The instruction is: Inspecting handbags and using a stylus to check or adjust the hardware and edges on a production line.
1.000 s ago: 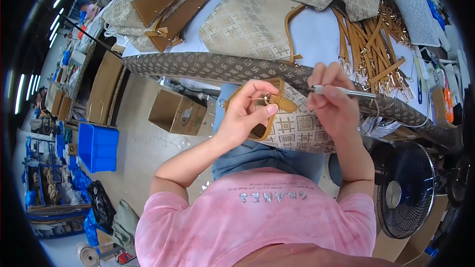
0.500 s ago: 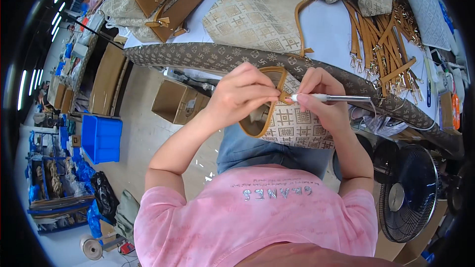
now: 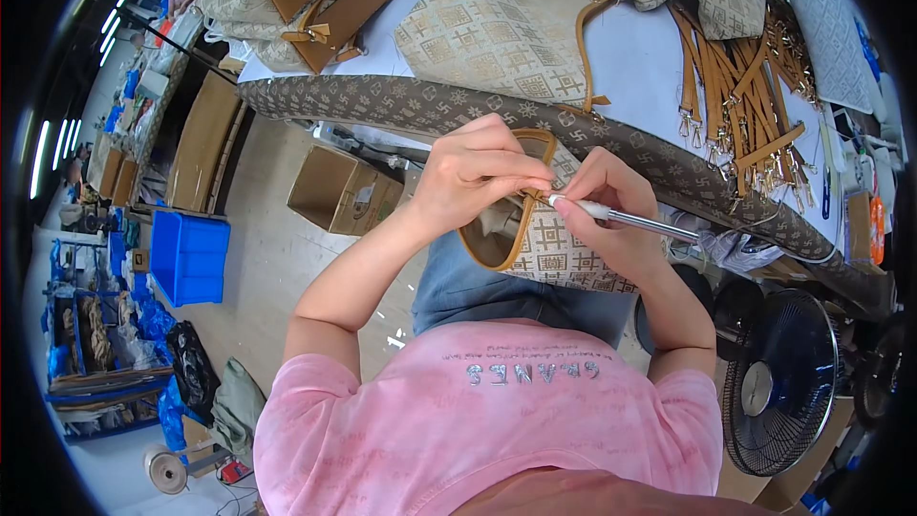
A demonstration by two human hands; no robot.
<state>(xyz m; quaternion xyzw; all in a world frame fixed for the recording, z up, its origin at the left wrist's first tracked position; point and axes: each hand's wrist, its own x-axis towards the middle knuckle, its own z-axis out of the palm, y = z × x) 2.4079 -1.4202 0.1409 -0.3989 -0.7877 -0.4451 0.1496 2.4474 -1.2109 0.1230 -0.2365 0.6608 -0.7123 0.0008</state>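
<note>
Head view showed the left hand [image 3: 478,177] pinching the beige patterned bag's tan leather rim [image 3: 521,229]; the right hand [image 3: 611,215], clamped on a slim metal tool [image 3: 635,220], risked slipping and scratching leather.

Over the last second the left hand [image 3: 478,172] has moved from the small fitting it pinched below the bag rim up onto the tan-trimmed rim of the patterned bag [image 3: 554,248], fingertips now meeting the tool tip. The right hand [image 3: 611,210] has brought the slim metal tool [image 3: 621,218] from a level hold apart from the bag, its tip now against the rim beside the left fingertips.
</note>
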